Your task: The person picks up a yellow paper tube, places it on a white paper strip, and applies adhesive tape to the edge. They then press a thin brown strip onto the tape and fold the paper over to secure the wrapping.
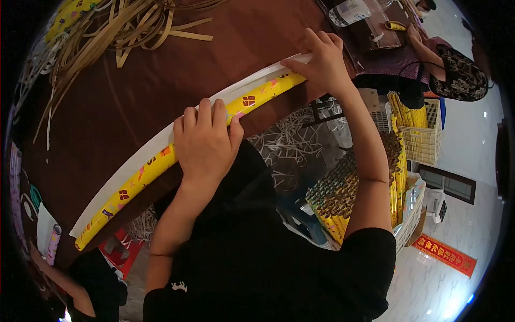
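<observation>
A long roll of yellow patterned wrapping paper (142, 174) lies diagonally over the brown table cover (134, 96). Its loose white edge shows along the far side. Midway along the roll, my left hand (203, 139) is closed over it, back up, with its fingers across to the white edge and thumb on the near side. At the far right end, my right hand (322, 59) grips the roll between thumb and fingers. The tip of that end is hidden by the hand.
Tan strips (155, 27) lie at the top left. A plastic bottle (348, 12) is at the top right, near another person's hand (414, 35). Crates of finished yellow rolls (421, 142) stand at right. A second person's arm (64, 282) reaches in lower left, beside a purple roll (54, 244).
</observation>
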A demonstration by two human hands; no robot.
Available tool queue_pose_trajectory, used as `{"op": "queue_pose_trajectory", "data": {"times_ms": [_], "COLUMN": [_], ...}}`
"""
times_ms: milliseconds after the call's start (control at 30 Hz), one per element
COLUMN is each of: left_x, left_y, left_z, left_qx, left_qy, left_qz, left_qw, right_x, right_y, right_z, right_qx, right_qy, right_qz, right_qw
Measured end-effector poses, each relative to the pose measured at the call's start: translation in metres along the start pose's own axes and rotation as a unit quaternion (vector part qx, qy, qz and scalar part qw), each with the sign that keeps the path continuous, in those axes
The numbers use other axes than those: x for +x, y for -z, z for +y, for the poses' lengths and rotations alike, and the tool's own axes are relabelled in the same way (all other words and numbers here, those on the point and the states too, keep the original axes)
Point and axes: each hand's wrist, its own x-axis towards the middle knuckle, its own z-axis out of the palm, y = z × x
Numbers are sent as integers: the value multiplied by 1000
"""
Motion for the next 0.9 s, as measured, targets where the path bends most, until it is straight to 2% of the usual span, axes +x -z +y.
{"op": "queue_pose_trajectory", "data": {"times_ms": [367,467,567,900], "left_x": [-2,2,2,12], "left_y": [-3,-1,-5,6], "left_z": [-3,-2,-4,3], "left_qx": [20,33,29,40], "left_qy": [-2,-11,-21,-9], "left_qz": [11,37,57,5], "left_qw": [1000,999,998,999], "right_x": [3,4,4,5], "right_y": [-8,-8,-10,-13], "right_z": [-6,-9,-11,-15], "right_qx": [-32,-41,-65,-98], "right_qy": [9,-12,3,36], "right_qz": [12,-12,28,10], "right_qw": [999,999,997,994]}}
